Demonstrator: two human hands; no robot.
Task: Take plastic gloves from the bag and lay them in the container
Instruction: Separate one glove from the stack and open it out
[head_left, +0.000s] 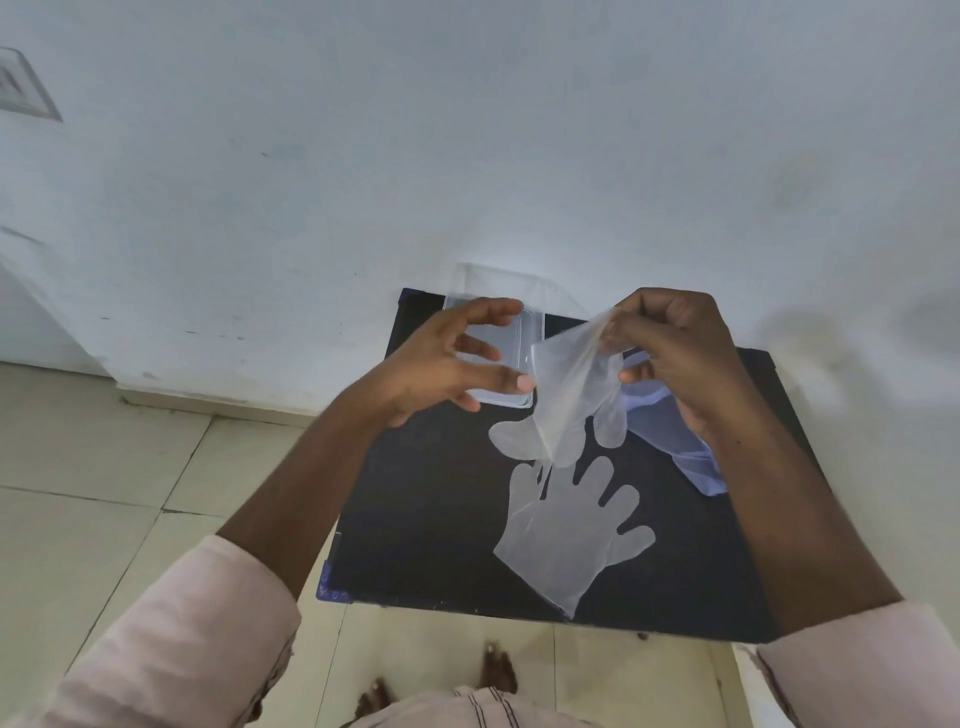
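Right hand (675, 358) lifts a clear glove (571, 395) above the black tabletop (415, 519); left hand (447, 364) is spread and empty.

Head view: the right hand pinches the cuff end of the glove between thumb and fingertips, so the glove hangs down in the air with its fingers drooping toward the tabletop. The left hand is just left of the glove, fingers splayed wide, the thumb tip touching or nearly touching the glove's edge; I cannot tell which. A second glove (566, 540) lies flat on the tabletop below the hanging one, fingers pointing away from the person. The clear container (535, 332) sits at the far edge of the tabletop, behind the left hand and partly hidden by it. A bluish bag (685, 447) lies on the tabletop under the right hand. Pale pink sleeves (208, 623) cover both forearms near the elbows.
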